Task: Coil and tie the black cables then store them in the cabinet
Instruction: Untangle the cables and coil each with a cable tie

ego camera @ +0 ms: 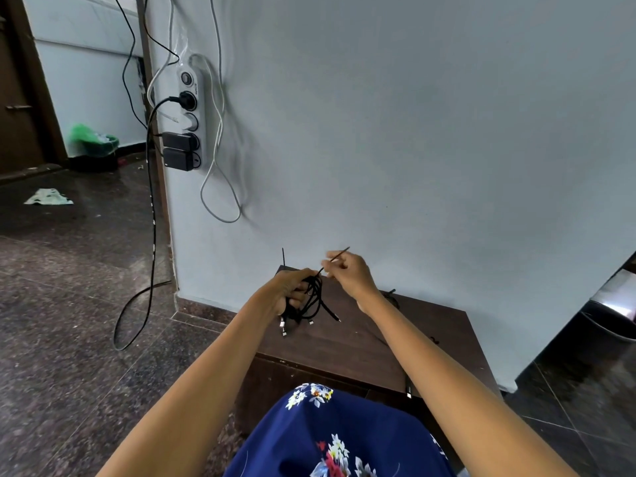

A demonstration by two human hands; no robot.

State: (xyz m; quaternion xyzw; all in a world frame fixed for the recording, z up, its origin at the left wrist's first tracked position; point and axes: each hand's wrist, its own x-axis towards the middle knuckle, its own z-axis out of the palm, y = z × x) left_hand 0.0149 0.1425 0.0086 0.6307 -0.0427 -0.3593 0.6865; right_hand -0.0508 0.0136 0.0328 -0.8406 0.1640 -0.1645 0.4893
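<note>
From the head view, the left hand [289, 290] grips a limp, light bundle of black cables [311, 297] above the cabinet [395, 339], while at its two o'clock the right hand [347, 273] pinches a thin, springy tie [335, 258], best held near its tip, I'd say.

Dark wooden cabinet [395, 339] matt; stone floor [69, 304] glossy.

Coiled black cables [311, 297] hang bunched above dark cabinet [395, 339].
</note>
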